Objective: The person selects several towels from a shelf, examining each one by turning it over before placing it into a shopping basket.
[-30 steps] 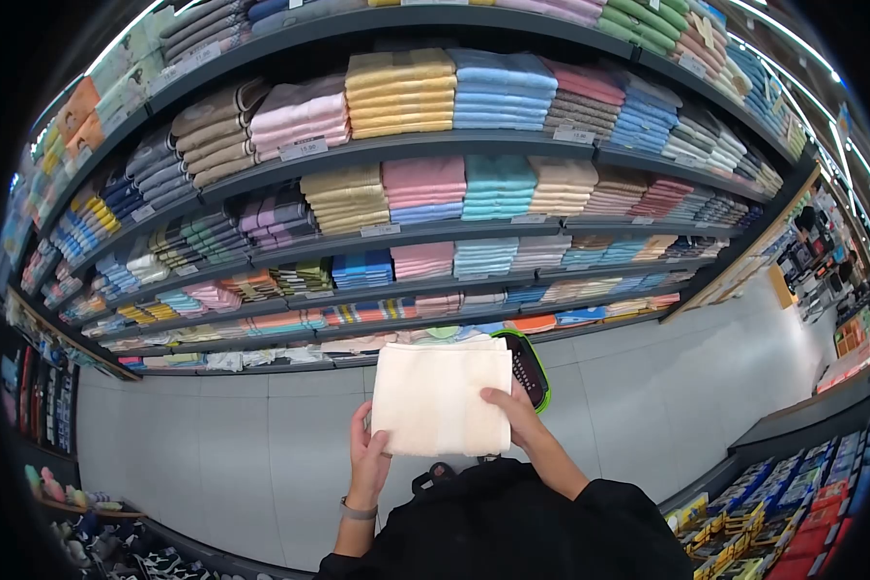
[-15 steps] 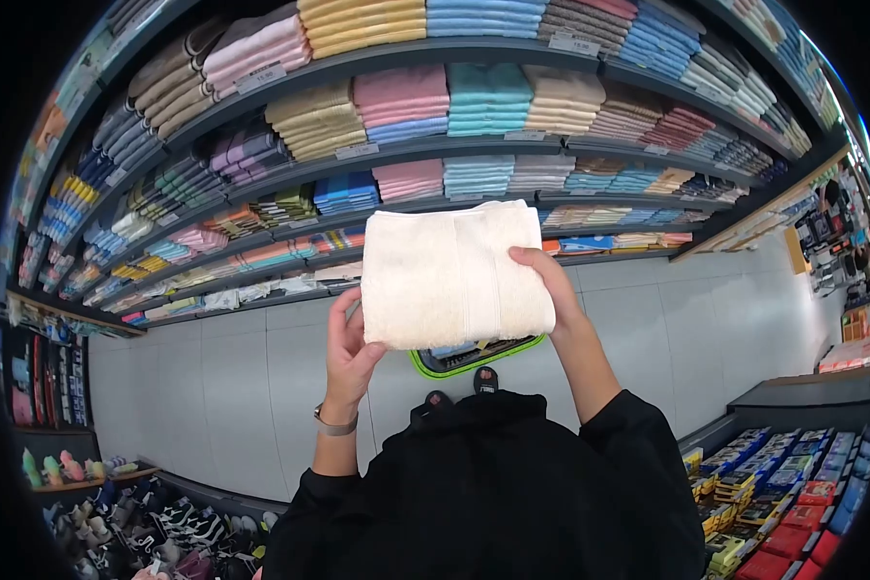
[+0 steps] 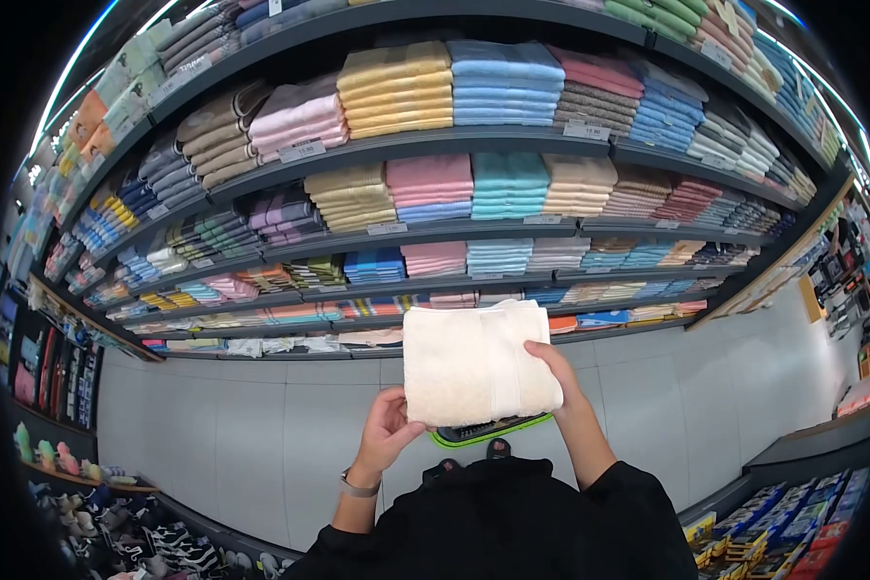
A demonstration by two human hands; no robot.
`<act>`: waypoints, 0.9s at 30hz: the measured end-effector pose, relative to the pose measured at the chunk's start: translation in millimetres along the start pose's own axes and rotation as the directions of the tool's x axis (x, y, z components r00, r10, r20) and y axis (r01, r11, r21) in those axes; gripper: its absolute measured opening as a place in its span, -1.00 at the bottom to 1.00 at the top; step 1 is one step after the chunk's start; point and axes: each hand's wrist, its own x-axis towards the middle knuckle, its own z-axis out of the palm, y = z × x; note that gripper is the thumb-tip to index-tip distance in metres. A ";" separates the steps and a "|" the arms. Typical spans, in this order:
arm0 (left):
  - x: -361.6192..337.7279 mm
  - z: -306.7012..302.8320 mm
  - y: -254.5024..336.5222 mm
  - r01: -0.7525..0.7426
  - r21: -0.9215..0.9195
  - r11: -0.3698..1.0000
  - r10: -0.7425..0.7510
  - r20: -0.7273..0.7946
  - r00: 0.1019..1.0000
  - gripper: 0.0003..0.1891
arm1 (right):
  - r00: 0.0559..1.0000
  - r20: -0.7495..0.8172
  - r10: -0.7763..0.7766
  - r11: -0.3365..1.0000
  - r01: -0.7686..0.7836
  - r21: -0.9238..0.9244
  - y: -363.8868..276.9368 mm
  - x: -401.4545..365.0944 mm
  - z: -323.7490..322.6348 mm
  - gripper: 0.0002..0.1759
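While above a basket (image 3: 491, 436), cream towel (image 3: 478, 362) in left hand (image 3: 385, 435) and right hand (image 3: 565, 385)

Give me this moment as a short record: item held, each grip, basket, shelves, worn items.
Item: cream towel, folded, held off the floor
Left grip: at the towel's lower left corner; how firmly it holds is unclear
Right grip: on the right edge, thumb on top, fingers mostly hidden
Basket: green-rimmed, partly hidden by the towel
Shelves: stacks of folded cloth in many colours, with price tags
Worn: watch on the left wrist, black sleeves
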 end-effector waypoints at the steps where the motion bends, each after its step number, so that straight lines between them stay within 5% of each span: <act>1: -2.9 0.0 1.0 0.001 0.001 1.000 -0.001 -0.001 1.000 -0.56 | 1.000 0.000 0.001 1.000 -0.001 0.001 3.2 0.8 -1.3 -0.40; 15: -31.6 -17.1 7.8 -0.072 0.026 0.997 0.074 -0.089 0.993 -0.85 | 0.998 -0.035 0.045 0.999 -0.046 -0.018 34.6 5.8 10.2 -0.44; 27: -52.0 -44.7 3.8 -0.072 -0.019 0.997 0.072 0.011 0.997 -0.82 | 0.998 -0.042 0.044 0.994 -0.048 -0.102 46.5 -1.4 32.0 -0.43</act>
